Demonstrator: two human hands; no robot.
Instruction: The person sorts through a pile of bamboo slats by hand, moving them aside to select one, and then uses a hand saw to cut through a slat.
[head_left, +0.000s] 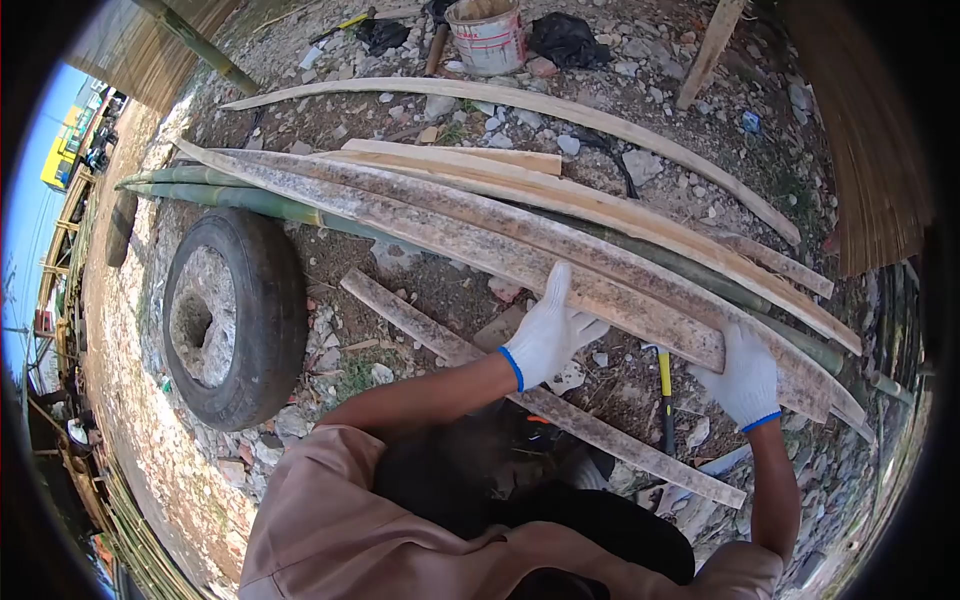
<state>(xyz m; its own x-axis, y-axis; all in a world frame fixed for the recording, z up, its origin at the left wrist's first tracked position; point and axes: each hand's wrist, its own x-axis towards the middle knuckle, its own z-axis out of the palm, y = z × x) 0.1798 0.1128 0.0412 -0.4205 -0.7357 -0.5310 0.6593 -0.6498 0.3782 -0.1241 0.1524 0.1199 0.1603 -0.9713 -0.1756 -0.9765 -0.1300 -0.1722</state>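
A long weathered wooden plank (450,240) with dark mottled stains slants across the view, its near end at my right. My left hand (545,335), in a white glove with a blue cuff, grips the plank's lower edge with the thumb on top; the fingers are partly under it. My right hand (742,375), gloved the same way, is closed around the near end, its fingertips partly hidden. Behind it lie a second stained plank (640,255) and paler planks (600,207), resting over green bamboo poles (270,203).
A tire (275,320) filled with concrete stands at left. A loose board (600,438) lies near my knees, beside a yellow-handled tool (665,375). A curved strip (560,105), a white bucket (488,38) and black plastic bags (568,40) lie farther back on rubble.
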